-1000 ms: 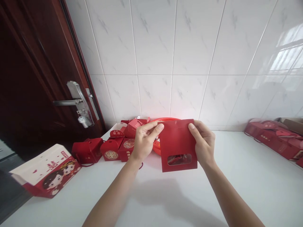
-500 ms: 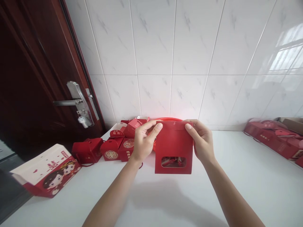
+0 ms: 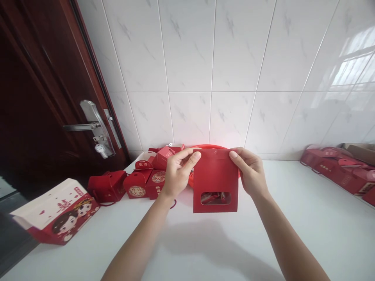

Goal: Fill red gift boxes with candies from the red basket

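Note:
A flat-fronted red paper bag [image 3: 216, 171] hangs upright above the white tabletop, its top edge pinched at both corners. My left hand [image 3: 180, 171] grips the upper left corner between thumb and fingers. At the upper right corner, my right hand [image 3: 250, 169] holds it the same way. Small wrapped items show through the rounded window near the bag's bottom, too small to make out. Behind the bag is a red plastic basket [image 3: 190, 180], mostly hidden.
Several red gift boxes [image 3: 109, 186] stand left of my hands. A white and red box with cartoon faces [image 3: 63, 214] is at the far left, near a door with keys. More red boxes [image 3: 341, 171] line the right, against the tiled wall.
The bag's lower edge has risen slightly and swung a little to the right. Both hands keep their hold on the top corners. The view has shifted slightly.

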A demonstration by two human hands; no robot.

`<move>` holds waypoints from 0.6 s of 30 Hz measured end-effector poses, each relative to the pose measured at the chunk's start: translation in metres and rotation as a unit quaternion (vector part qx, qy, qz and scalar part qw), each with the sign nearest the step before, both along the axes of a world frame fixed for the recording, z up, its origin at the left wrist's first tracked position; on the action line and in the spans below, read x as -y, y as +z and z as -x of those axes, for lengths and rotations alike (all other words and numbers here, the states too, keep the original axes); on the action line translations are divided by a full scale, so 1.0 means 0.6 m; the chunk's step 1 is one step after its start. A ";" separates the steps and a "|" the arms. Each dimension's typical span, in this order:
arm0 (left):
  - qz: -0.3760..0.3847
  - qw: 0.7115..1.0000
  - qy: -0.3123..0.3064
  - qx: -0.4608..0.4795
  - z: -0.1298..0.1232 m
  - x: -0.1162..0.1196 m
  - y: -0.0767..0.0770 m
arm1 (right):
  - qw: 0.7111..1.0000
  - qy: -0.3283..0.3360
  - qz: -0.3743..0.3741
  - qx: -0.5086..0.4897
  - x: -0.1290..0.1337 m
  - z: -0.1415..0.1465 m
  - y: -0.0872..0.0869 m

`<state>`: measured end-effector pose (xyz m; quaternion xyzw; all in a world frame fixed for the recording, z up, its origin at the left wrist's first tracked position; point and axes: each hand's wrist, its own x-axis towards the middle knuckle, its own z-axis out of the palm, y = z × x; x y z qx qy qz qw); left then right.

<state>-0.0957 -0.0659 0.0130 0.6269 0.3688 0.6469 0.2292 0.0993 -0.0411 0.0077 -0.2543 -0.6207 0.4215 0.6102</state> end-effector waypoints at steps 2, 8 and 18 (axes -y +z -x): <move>0.014 1.000 -0.010 0.003 0.001 -0.003 -0.002 | 0.999 -0.013 -0.012 0.029 0.002 -0.002 0.002; 0.036 0.999 -0.027 -0.014 0.001 -0.008 -0.006 | 0.995 0.031 -0.009 0.099 0.002 -0.014 0.013; 0.088 0.980 -0.171 -0.043 0.002 -0.011 -0.001 | 0.993 -0.004 -0.019 0.121 -0.011 -0.047 0.018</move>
